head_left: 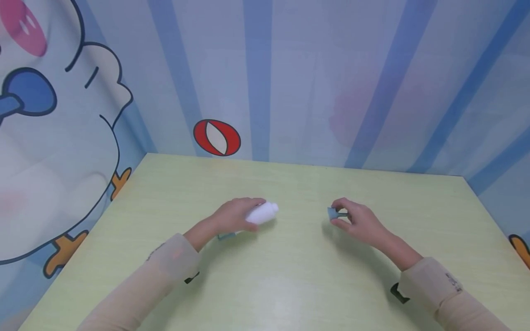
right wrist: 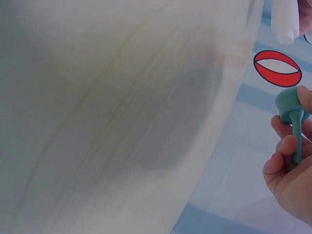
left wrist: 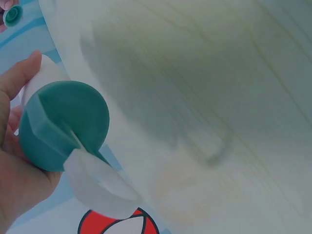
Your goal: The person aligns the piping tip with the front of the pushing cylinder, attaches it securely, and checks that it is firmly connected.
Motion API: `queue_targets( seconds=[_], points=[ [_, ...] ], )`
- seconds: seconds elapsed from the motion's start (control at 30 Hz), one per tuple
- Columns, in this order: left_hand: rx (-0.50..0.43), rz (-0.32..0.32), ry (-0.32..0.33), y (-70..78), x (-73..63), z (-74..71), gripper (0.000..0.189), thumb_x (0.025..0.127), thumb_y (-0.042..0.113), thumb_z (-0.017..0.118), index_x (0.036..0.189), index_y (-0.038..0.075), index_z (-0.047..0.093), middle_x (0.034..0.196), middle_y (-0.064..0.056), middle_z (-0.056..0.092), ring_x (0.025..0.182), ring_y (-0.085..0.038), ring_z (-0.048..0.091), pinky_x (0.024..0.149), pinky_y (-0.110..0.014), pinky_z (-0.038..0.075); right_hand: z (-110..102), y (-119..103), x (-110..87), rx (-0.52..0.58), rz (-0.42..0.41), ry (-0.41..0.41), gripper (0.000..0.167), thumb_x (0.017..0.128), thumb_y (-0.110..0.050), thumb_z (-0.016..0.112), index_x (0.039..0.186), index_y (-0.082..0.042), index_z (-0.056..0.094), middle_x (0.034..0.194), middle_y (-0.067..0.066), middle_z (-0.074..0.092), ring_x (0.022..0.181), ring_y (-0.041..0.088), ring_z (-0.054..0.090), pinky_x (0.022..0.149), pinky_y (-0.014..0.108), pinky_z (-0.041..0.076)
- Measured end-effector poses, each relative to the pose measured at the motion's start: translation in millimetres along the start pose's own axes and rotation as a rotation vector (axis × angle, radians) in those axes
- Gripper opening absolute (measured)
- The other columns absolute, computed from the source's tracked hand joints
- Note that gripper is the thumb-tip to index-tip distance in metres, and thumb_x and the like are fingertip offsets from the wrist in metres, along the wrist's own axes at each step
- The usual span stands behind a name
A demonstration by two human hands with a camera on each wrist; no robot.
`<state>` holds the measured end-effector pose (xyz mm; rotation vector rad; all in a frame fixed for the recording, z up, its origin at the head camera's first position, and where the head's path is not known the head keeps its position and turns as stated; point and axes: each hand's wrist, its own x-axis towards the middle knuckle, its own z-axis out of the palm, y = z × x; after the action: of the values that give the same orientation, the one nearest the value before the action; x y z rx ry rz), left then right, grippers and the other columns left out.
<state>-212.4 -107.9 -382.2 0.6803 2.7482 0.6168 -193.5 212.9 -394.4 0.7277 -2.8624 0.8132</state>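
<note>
Left hand [head_left: 233,215] round bottle [head_left: 262,213], right hand [head_left: 362,223] round green piece [head_left: 332,214], wide gap between, far table edge [head_left: 306,167] beyond.

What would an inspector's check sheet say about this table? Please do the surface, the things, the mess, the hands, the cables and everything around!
Surface: pale yellow-green table, with shadows under the hands.
Job's things: a white bottle with a teal round end and a white curved piece beside that end; separately, a teal stemmed piece.
Clutter: nothing seen.
Grippers: left hand holds the bottle; right hand holds the stemmed piece.
Cables: nothing seen.
Surroundings: blue-striped backdrop with a red-and-white ball picture.
</note>
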Motion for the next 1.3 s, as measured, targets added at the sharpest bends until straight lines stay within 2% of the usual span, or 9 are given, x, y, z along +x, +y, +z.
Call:
queue_targets(
  seconds=[0.33,0.47,0.83,1.3],
  points=[
    [0.031,0.154,-0.003,9.5,-1.2,6.1,0.061,0.074,0.021,0.070,0.130,0.018,0.044,0.124,-0.005,0.052,0.105,-0.021,0.050,0.083,-0.040,0.044,3.2,-6.3,0.9,0.028,-0.021,-0.023,0.029,0.080,-0.019,0.064,0.106,-0.009,0.055,0.091,0.001,0.061,0.054,0.006,0.034,0.050,0.020,0.032],
    [0.047,0.192,-0.010,15.1,-2.4,6.2,0.061,0.074,0.020,0.071,0.129,0.018,0.045,0.125,-0.004,0.052,0.107,-0.022,0.050,0.084,-0.041,0.044,4.4,-9.1,1.3,0.038,-0.043,-0.028,0.028,0.080,-0.018,0.065,0.105,-0.010,0.055,0.091,0.001,0.061,0.054,0.006,0.034,0.050,0.019,0.033],
    [0.058,0.245,-0.045,26.4,-1.2,9.0,0.062,0.073,0.019,0.071,0.129,0.019,0.045,0.125,-0.002,0.052,0.111,-0.020,0.050,0.088,-0.039,0.043,8.5,-17.2,1.5,0.060,-0.065,-0.035,0.029,0.078,-0.017,0.066,0.104,-0.010,0.056,0.088,-0.001,0.061,0.054,0.005,0.035,0.050,0.019,0.034],
    [0.131,0.277,-0.046,38.6,2.0,10.8,0.062,0.074,0.021,0.071,0.130,0.021,0.044,0.124,0.000,0.053,0.109,-0.017,0.051,0.087,-0.036,0.044,13.0,-28.1,3.0,0.117,-0.129,-0.031,0.028,0.078,-0.017,0.067,0.102,-0.011,0.056,0.082,-0.004,0.057,0.051,0.003,0.032,0.048,0.018,0.033]
  ],
)
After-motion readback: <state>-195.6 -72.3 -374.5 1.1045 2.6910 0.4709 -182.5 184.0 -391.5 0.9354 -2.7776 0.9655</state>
